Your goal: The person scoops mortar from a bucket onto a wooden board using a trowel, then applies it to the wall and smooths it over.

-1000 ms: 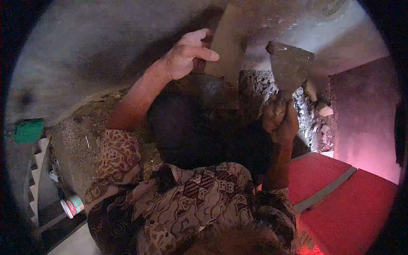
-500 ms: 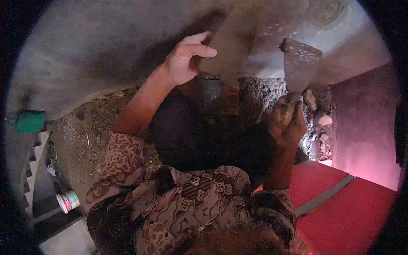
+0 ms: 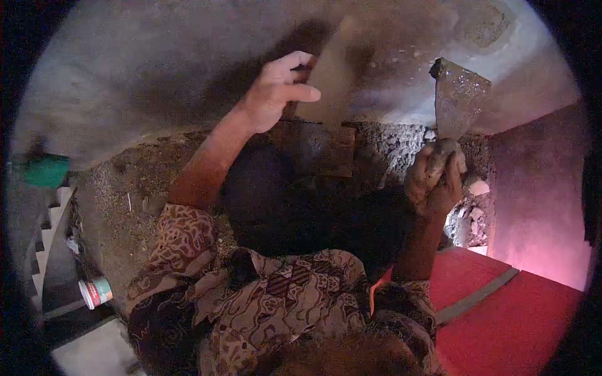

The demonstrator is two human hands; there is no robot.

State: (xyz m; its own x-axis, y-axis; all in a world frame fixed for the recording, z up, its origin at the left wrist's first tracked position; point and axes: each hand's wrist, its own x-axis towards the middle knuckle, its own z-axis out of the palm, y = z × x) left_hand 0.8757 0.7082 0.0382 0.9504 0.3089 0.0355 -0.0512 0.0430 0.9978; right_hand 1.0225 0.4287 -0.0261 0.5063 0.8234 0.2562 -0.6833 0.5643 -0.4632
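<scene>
At the wall (image 3: 188,56), my left hand (image 3: 273,94) is closed, with thumb and fingers at the edge of a flat grey-brown board (image 3: 329,88). The board is blurred, and its far side blends into the wall. My right hand (image 3: 436,175) wraps round the handle of a putty knife (image 3: 463,97), its broad blade pointing up and away. Wet grey material glistens on the blade, with a dark lump at its left corner. The blade stands right of the board, over a paler stretch of wall.
Below the wall lies rubble (image 3: 401,147) and gritty ground (image 3: 138,188). A rough patch (image 3: 486,25) marks the wall at upper right. Red panels (image 3: 520,326) stand at lower right. A printed tub (image 3: 96,292) and a green object (image 3: 46,171) are at left.
My right hand and the putty knife have moved right and slightly down. The board looks narrower, turned more edge-on. My left hand has barely moved.
</scene>
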